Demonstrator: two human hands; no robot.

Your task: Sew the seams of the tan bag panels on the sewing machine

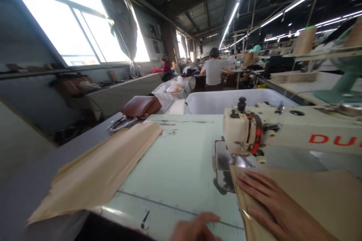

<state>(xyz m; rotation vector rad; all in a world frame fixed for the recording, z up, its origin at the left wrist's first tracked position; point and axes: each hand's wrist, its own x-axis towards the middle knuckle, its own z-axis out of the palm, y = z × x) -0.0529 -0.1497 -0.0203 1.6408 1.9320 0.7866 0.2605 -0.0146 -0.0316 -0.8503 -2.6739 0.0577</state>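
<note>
My right hand [271, 205] lies flat with fingers stretched out on a tan fabric piece [311, 199], whose corner sits at the needle plate [226, 165] of a cream sewing machine [283, 128]. My left hand [195, 229] is at the bottom edge of the view, blurred, just above the pale green table [175, 165]; its fingers look curled but nothing shows in them. A stack of tan fabric pieces [98, 173] lies on the table's left side, apart from both hands.
A brown bag [140, 107] sits at the table's far left corner. A large white bin [226, 101] stands behind the machine, smaller bins [172, 90] beyond. A person in a grey shirt [213, 71] sits farther back. Windows line the left wall.
</note>
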